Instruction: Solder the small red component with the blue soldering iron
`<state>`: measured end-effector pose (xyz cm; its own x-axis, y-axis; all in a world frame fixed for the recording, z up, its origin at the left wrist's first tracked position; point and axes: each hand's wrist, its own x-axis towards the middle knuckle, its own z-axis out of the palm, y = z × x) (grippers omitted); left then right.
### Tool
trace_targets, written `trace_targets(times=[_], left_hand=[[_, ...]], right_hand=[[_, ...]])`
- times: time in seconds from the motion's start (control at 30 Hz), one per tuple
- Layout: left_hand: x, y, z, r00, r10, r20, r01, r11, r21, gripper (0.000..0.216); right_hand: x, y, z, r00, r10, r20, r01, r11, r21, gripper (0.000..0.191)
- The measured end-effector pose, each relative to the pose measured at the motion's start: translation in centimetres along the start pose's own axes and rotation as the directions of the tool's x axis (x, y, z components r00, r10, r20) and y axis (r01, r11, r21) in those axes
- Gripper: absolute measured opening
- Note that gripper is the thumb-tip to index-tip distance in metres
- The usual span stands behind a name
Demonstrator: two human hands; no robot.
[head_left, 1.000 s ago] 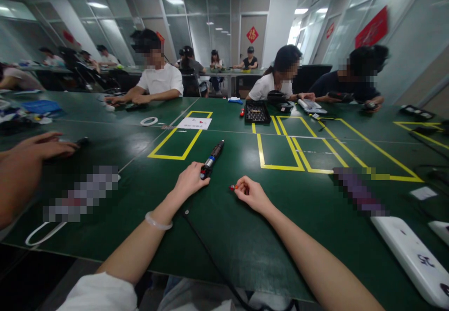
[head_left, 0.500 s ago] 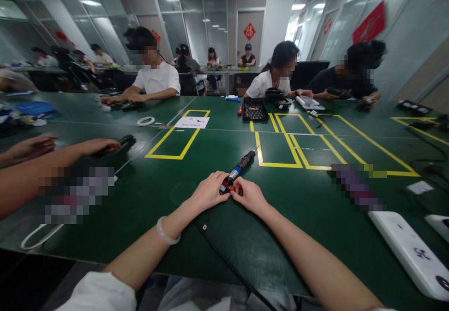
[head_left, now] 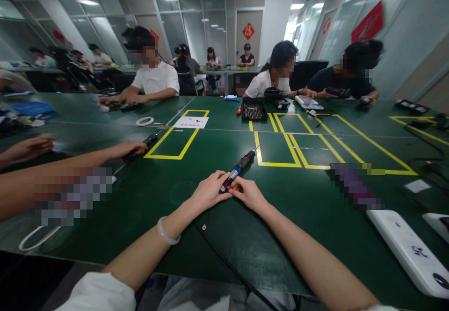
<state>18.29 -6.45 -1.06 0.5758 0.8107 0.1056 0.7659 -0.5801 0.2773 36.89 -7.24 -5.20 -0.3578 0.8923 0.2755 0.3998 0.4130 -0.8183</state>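
Observation:
A slim black electric screwdriver [head_left: 239, 168] with a blue band lies on the green table [head_left: 224, 236], its far end pointing up and right. My left hand [head_left: 209, 191] is closed around its near end. My right hand [head_left: 247, 193] pinches a small red piece against that same end; the piece is mostly hidden by my fingers. A black cord [head_left: 224, 259] trails from the tool toward me across the table.
A neighbour's arm [head_left: 70, 163] reaches in from the left, its hand on a dark tool [head_left: 147, 140]. Yellow tape rectangles [head_left: 280, 147] mark the table. A black parts tray [head_left: 254, 111] lies farther back, white power strips [head_left: 407, 250] at right. Several seated people work opposite.
My hands came together at the screwdriver's near end, the right one bringing the red piece to it. The screwdriver shifted right. The neighbour's hand reached farther toward the centre.

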Motion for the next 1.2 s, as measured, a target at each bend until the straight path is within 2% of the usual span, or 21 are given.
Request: trace_targets(times=[0.17, 0.33, 0.47, 0.57, 0.73, 0.83, 0.9, 0.97, 1.03, 1.13, 1.2], left_hand=[[0.2, 0.1, 0.5, 0.998, -0.05, -0.029, 0.05, 0.999, 0.01, 0.054], [0.0, -1.1, 0.2, 0.998, -0.054, -0.037, 0.056, 0.997, 0.053, 0.053], [-0.5, -3.8, -0.6, 0.992, -0.119, -0.05, 0.124, 0.988, 0.093, 0.055], [-0.9, -7.3, -1.5, 0.971, -0.228, -0.064, 0.234, 0.967, 0.101, 0.056], [-1.9, -14.9, -3.2, 0.893, -0.446, -0.066, 0.45, 0.888, 0.098, 0.061], [-2.9, -19.2, -4.2, 0.848, -0.524, -0.076, 0.53, 0.842, 0.102, 0.062], [-3.7, -21.2, -4.8, 0.824, -0.559, -0.097, 0.567, 0.817, 0.103, 0.062], [-4.4, -22.2, -5.4, 0.787, -0.607, -0.113, 0.616, 0.781, 0.102, 0.061], [-5.0, -22.2, -5.9, 0.74, -0.658, -0.138, 0.671, 0.734, 0.104, 0.059], [-5.5, -20.8, -6.5, 0.666, -0.715, -0.214, 0.744, 0.656, 0.123, 0.051], [-5.4, -19.7, -6.7, 0.64, -0.733, -0.23, 0.768, 0.623, 0.15, 0.043]], right_hand=[[-0.4, -0.4, -0.4, 0.999, -0.04, -0.03, 0.04, 0.999, -0.002, 0.01], [-0.7, -0.3, -0.7, 0.998, 0.0, -0.064, -0.002, 1.0, -0.028, 0.013], [-0.7, -0.3, -0.9, 0.999, -0.006, -0.039, 0.004, 0.999, -0.045, 0.013], [-0.7, -0.2, -0.9, 1.0, -0.007, -0.022, 0.006, 0.999, -0.044, 0.012], [-0.7, -0.2, -1.0, 1.0, -0.006, -0.015, 0.005, 0.999, -0.053, 0.011], [-0.7, -0.4, -1.0, 1.0, 0.003, -0.011, -0.004, 0.998, -0.067, 0.011], [-0.7, -0.5, -1.0, 1.0, 0.004, -0.006, -0.004, 0.997, -0.078, 0.011], [-0.7, -0.6, -1.0, 1.0, 0.005, 0.0, -0.005, 0.996, -0.084, 0.011], [-0.7, -0.6, -1.0, 1.0, 0.005, 0.002, -0.004, 0.996, -0.086, 0.011], [-0.6, -0.6, -1.0, 1.0, 0.003, 0.006, -0.003, 0.996, -0.091, 0.011], [-0.6, -0.6, -1.0, 1.0, 0.001, 0.008, 0.0, 0.995, -0.095, 0.011]])
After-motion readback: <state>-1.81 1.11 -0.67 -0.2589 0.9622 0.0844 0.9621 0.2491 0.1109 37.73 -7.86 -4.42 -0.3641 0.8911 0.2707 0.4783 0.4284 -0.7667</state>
